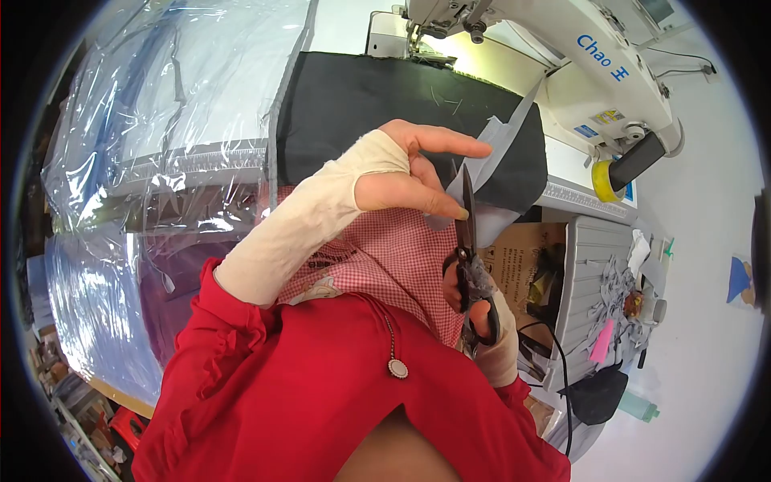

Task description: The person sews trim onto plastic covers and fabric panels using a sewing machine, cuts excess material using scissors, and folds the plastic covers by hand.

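My left hand (414, 165), in a cream sleeve cover, holds a thin grey strip (494, 149) between the thumb and curled fingers. Its index finger stretches out along the strip. Black-bladed scissors (467, 217) are in my right hand (479, 301), fingers through the handle loops and blades slightly apart. The blades point away from me, close by the left thumb and against the strip. Behind my hands a black fabric panel (345, 104) lies on the sewing machine bed, its far edge near the needle area.
The sewing machine (594, 56) stands at the back, with a yellow tape roll (608, 181) on it. Clear plastic sheeting (161, 104) covers the left side. At right are a cardboard box (522, 245), a grey tray (590, 273) with scraps and a black cable (564, 377). Red checked cloth (385, 257) covers my lap.
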Motion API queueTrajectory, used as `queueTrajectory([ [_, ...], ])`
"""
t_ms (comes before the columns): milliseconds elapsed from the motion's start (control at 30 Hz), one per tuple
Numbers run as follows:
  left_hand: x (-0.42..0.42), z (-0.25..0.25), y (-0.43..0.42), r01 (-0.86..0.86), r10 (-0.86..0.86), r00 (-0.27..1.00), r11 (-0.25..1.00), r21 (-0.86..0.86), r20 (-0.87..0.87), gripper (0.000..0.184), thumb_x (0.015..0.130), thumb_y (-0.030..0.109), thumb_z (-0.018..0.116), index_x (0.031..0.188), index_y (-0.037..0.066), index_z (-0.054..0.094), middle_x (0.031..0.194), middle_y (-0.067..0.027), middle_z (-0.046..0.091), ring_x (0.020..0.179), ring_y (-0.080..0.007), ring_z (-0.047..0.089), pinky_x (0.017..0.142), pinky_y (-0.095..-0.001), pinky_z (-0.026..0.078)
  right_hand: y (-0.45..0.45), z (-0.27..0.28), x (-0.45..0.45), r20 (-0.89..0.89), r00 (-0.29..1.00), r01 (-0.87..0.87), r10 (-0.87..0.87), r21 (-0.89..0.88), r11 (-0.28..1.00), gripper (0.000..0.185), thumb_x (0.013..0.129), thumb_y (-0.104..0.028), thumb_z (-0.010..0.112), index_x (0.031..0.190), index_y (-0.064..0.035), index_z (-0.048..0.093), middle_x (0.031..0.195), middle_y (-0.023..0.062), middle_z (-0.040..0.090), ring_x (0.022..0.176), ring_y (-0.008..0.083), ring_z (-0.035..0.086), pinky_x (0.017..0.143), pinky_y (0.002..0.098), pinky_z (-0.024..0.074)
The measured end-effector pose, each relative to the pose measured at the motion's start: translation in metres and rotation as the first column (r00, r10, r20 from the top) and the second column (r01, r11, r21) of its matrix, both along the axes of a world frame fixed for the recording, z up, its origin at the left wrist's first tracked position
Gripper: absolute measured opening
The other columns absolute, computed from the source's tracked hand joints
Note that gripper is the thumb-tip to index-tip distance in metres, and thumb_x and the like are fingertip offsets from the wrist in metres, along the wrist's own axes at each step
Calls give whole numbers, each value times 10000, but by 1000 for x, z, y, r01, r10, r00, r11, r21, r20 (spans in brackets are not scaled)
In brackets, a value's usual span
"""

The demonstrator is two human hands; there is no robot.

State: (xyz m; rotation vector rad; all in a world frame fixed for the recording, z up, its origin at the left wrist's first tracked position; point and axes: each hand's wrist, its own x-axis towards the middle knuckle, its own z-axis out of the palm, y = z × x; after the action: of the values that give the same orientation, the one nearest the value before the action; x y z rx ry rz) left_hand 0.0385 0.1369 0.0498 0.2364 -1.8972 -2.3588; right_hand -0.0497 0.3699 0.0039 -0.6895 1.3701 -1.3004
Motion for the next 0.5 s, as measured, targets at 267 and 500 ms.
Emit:
queueTrajectory([
  [267,-2,-2,-1,28,-27,1000,997,78,-10,603,676,-60,647,1254,48,510,650,-100,658,668,-133,654,666,-212,484,14,-20,-6,-127,992,-6,8,18,1000,666,728,-723,509,746,-62,424,614,-30,373,550,75,346,488,236,254],
  [500,-13,-24,12,130,-132,989,991,-25,-68,589,686,-94,655,1235,84,537,1189,-173,557,707,-131,647,618,-202,484,12,9,-44,-162,385,880,-908,-233,415,396,892,-475,483,828,-84,484,573,-16,398,478,76,360,424,214,243],
])
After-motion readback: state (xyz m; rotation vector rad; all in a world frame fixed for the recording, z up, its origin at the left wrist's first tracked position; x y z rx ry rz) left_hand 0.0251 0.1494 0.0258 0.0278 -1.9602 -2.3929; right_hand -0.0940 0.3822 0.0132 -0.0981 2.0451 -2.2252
